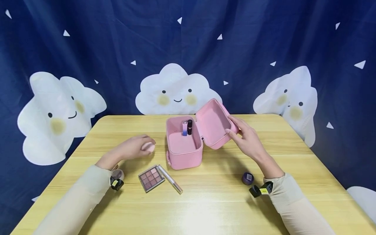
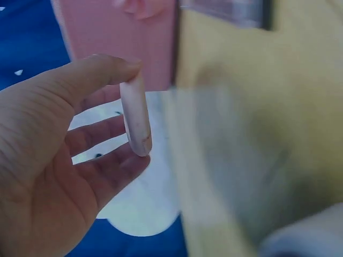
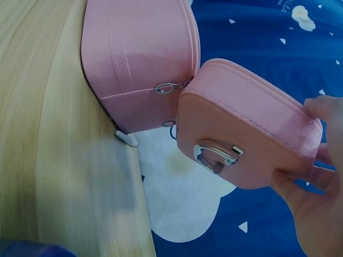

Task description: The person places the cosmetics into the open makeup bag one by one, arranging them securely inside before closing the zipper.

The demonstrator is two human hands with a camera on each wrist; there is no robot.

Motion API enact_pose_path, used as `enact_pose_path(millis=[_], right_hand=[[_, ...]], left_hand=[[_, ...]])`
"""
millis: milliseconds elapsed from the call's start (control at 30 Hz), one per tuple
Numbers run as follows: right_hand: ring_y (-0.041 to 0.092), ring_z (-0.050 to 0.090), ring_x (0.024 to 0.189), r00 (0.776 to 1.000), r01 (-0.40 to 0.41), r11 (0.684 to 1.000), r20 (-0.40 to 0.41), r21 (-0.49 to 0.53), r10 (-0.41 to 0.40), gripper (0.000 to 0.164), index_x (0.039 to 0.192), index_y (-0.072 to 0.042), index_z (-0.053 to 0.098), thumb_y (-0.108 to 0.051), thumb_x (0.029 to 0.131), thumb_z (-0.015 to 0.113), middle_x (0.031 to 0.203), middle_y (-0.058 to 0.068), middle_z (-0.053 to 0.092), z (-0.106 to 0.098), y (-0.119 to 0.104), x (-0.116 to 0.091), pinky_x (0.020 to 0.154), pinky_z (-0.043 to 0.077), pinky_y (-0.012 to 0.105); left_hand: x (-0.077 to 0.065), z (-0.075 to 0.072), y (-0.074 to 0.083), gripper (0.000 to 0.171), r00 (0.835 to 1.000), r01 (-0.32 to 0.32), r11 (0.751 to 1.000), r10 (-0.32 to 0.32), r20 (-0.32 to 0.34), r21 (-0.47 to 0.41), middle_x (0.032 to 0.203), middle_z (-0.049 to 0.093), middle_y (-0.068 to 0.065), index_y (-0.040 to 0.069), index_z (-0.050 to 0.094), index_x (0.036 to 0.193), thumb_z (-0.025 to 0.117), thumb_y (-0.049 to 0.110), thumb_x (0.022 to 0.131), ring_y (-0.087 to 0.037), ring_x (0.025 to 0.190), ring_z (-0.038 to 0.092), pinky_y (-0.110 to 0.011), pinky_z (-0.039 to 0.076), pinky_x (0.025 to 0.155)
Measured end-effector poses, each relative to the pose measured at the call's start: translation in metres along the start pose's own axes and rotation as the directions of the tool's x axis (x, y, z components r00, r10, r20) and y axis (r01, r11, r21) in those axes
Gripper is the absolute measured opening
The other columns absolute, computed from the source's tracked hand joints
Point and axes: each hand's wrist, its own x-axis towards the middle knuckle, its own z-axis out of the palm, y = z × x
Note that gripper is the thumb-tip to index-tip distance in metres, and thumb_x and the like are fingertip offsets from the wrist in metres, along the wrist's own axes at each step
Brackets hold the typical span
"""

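Note:
My left hand (image 1: 135, 147) pinches a thin, pale pink disc (image 1: 148, 147) between thumb and fingers, just left of the pink makeup case (image 1: 185, 160). Edge-on in the left wrist view, the disc (image 2: 136, 118) has a small notch near one end; its exact kind is unclear. With thumb and fingers my right hand (image 1: 248, 138) grips the rim of the case's lid (image 1: 215, 124), which hangs tilted out to the right. Inside the case stand a pink-and-blue lipstick tube (image 1: 184, 128) and a black lipstick tube (image 1: 189, 127).
In front of the case lie an eyeshadow palette (image 1: 151, 178) and a slim silver tube (image 1: 169, 179). A small dark purple jar (image 1: 248, 178) sits near my right wrist. Beside my left wrist is a round pale item (image 1: 118, 174), partly covered. A blue curtain (image 1: 182, 39) hangs behind the table.

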Motion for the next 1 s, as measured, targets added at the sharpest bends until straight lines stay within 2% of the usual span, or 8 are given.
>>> enact_pose_path(millis=[200,533,767,1000], right_hand=[[0.027,0.053,0.121,1.000,0.007,1.000,-0.004,0.004,-0.007,0.051,0.142,-0.004,0.049,-0.016,0.095,0.065,0.140,0.016,0.050,-0.001,-0.001,0.000,0.095,0.049,0.038],[0.028,0.053,0.121,1.000,0.013,1.000,-0.002,0.007,-0.013,0.051,0.142,-0.003,0.049,-0.015,0.095,0.065,0.140,0.016,0.050,0.000,0.001,0.000,0.096,0.048,0.038],[0.028,0.053,0.121,1.000,0.011,1.000,-0.002,0.005,-0.011,0.051,0.142,-0.003,0.049,-0.016,0.095,0.064,0.139,0.017,0.051,0.000,0.001,0.000,0.096,0.048,0.039],[0.029,0.054,0.120,1.000,0.011,1.000,-0.006,0.005,-0.011,0.050,0.142,-0.003,0.049,-0.015,0.095,0.065,0.139,0.017,0.050,0.000,0.001,0.000,0.096,0.049,0.039]], left_hand=[[0.009,-0.021,0.012,0.041,0.998,0.009,1.000,-0.008,-0.056,0.023,0.124,0.060,-0.015,0.009,0.063,0.126,0.072,0.025,0.089,-0.034,0.113,0.056,-0.052,0.045,0.097],[0.034,-0.046,0.038,0.042,0.993,-0.051,0.997,0.056,-0.108,0.051,0.123,0.060,-0.013,0.008,0.063,0.125,0.071,0.029,0.088,-0.032,0.117,0.054,-0.048,0.042,0.100],[0.059,-0.045,0.049,0.045,0.988,-0.099,0.993,0.105,-0.112,0.057,0.124,0.058,-0.012,0.008,0.061,0.128,0.069,0.030,0.089,-0.030,0.114,0.054,-0.046,0.044,0.099],[0.082,-0.039,0.056,0.047,0.992,-0.077,0.996,0.081,-0.099,0.042,0.126,0.057,-0.009,0.013,0.060,0.130,0.069,0.034,0.090,-0.028,0.115,0.054,-0.045,0.044,0.099]])
